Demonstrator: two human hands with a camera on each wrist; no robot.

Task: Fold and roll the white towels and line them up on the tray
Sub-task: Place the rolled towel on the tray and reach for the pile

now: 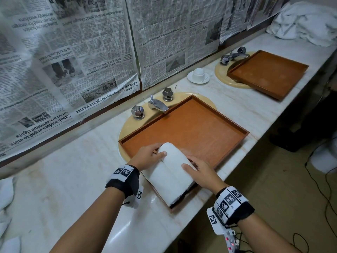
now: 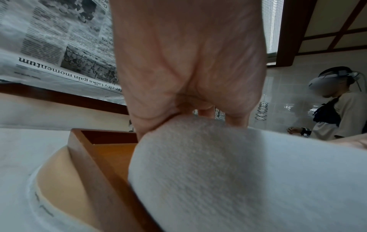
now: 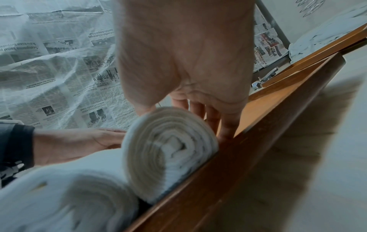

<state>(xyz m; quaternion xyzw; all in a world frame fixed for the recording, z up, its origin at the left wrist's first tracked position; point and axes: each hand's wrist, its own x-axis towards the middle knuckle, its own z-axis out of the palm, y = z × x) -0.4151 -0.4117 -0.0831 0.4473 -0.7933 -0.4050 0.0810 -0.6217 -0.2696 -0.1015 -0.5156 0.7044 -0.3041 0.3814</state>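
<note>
Two rolled white towels lie side by side in the near-left corner of the brown tray (image 1: 191,125), their near ends against its front wall (image 3: 258,141). My left hand (image 1: 155,154) grips the far end of the right roll (image 1: 177,170), thumb on top and fingers curled behind it; the left wrist view shows these fingers over the towel (image 2: 218,172). My right hand (image 1: 193,165) holds the same roll (image 3: 170,150) from the right, thumb on top and fingers (image 3: 214,119) down its side on the tray floor. The left roll (image 1: 160,187) touches it.
A second brown tray (image 1: 269,73) sits over the far sink, with a cup and saucer (image 1: 198,74) beside it. Loose white towels are piled at the back right (image 1: 306,22) and at the left edge (image 1: 5,194). A tap (image 1: 157,105) stands behind the near tray. Another person (image 2: 337,113) stands further off.
</note>
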